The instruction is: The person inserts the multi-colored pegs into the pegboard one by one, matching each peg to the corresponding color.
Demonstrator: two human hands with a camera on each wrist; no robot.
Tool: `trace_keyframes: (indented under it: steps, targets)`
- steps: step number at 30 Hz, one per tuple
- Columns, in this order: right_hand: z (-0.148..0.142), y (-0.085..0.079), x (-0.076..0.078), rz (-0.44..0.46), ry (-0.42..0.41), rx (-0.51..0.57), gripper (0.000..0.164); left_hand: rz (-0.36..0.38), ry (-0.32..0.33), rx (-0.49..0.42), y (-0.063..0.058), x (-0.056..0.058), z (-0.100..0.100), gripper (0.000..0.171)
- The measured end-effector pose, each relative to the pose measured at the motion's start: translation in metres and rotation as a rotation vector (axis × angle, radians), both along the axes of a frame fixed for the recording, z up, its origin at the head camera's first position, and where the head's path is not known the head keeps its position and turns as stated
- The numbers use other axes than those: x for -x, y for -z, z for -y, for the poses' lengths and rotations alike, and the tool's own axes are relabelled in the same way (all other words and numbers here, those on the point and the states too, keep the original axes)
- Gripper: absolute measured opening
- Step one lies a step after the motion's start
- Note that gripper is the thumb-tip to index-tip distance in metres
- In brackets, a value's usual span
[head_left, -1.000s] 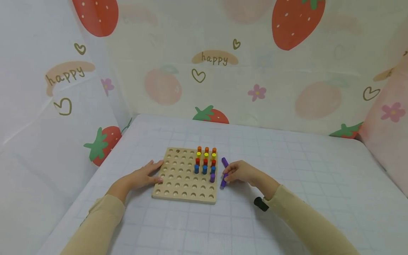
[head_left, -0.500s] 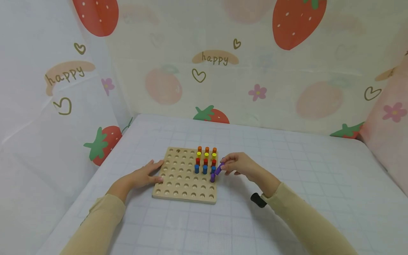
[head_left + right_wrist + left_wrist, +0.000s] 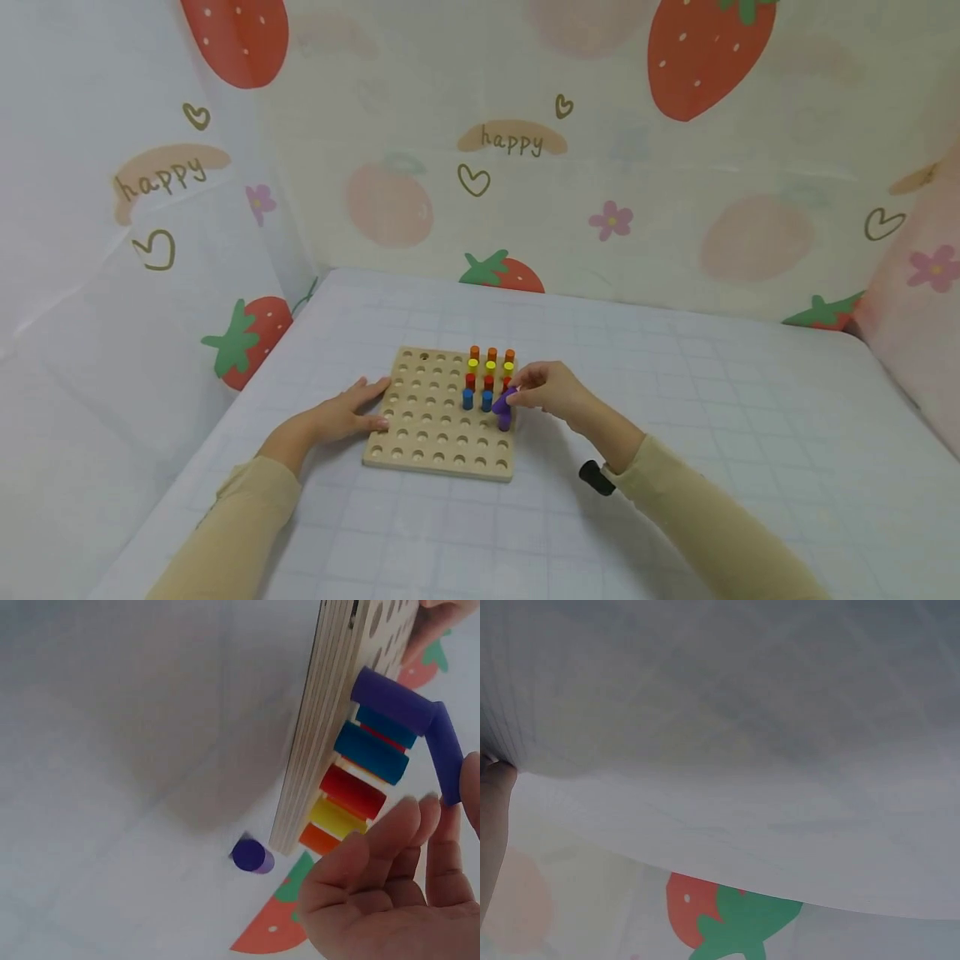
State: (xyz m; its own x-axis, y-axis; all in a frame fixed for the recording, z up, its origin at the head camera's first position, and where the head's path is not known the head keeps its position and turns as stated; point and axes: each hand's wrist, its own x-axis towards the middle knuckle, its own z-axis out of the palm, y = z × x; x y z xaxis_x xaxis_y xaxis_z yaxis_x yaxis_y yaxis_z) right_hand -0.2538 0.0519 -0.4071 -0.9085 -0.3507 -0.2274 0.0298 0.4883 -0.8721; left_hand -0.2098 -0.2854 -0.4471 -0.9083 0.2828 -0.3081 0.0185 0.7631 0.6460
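Observation:
A wooden peg board [image 3: 442, 474] lies on the table. My left hand [image 3: 333, 418] rests against its left edge, fingers extended. Between thumb and fingers, my right hand [image 3: 555, 396] pinches a purple peg [image 3: 445, 757]. This peg is tilted over the board's right side, one end at the top of a standing purple peg [image 3: 394, 701]. Behind that stand rows of blue pegs [image 3: 468, 400], red pegs [image 3: 470, 383], yellow pegs [image 3: 491, 367] and orange pegs [image 3: 492, 354]. The right hand hides part of the rows in the head view.
Another purple peg [image 3: 250, 855] is on the table beside the board in the right wrist view. A black cylindrical piece [image 3: 597, 478] sits at the right cuff. The left wrist view mostly shows the pale tablecloth [image 3: 727, 697]. Strawberry-print cloth [image 3: 517, 208] hangs behind.
My right hand has lifted the purple peg off the table right of the board and carried it left over the board's right edge. The left hand stays at the board.

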Motion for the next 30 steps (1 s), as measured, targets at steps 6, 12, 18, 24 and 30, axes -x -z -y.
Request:
trace_keyframes:
  steps: [6, 12, 18, 24, 30]
  targets:
    - [0.008, 0.007, 0.000, -0.024, -0.023, -0.022, 0.014, 0.003, -0.007, 0.005, 0.001, 0.001, -0.002, 0.086]
    - [0.014, 0.007, -0.003, -0.062, -0.059, -0.057, 0.014, 0.011, -0.020, 0.008, 0.001, 0.001, -0.003, 0.086]
    - [0.019, 0.013, -0.003, -0.100, -0.059, -0.114, 0.014, 0.016, -0.019, 0.017, 0.001, 0.001, -0.002, 0.086]
    - [0.023, 0.015, -0.004, -0.148, -0.070, -0.167, 0.013, 0.025, -0.033, 0.029, -0.001, 0.000, -0.004, 0.085]
    - [0.027, 0.015, -0.006, -0.154, -0.076, -0.169, 0.012, 0.024, -0.030, 0.023, 0.000, 0.000, -0.003, 0.085]
